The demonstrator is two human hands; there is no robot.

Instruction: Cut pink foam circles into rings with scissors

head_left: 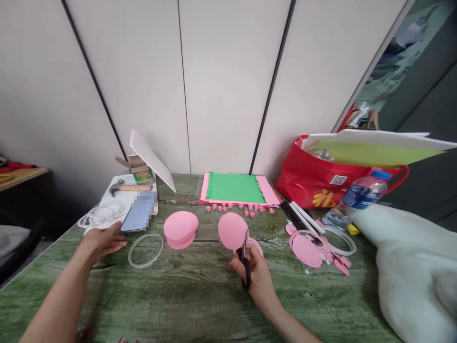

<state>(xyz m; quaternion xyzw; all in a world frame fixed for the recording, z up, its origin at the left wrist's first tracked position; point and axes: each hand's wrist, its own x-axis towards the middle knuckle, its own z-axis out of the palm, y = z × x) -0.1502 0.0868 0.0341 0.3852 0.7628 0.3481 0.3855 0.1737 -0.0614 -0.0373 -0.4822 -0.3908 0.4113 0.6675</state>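
Observation:
My left hand (103,242) reaches out at the left with its fingers extended, holding nothing visible. Just beyond its fingertips lie a phone (137,214) and loops of beaded string (103,215). In my right hand (257,271) is a pair of scissors (245,259) with black handles, the blades pointing up and away. Right behind the blades is a pink paper circle (231,229); whether my fingers also pinch it, I cannot tell. More pink paper (257,247) shows partly behind that hand. A stack of pink circles (181,227) lies between my hands.
Tape rolls (145,250) lie left and right. Behind are a hammer (132,187), a green sheet (233,186) on pink paper, and small pink rolls (241,206). Pink scraps (307,250), pens (303,216), a bottle (362,195) and a red bag (303,176) stand right.

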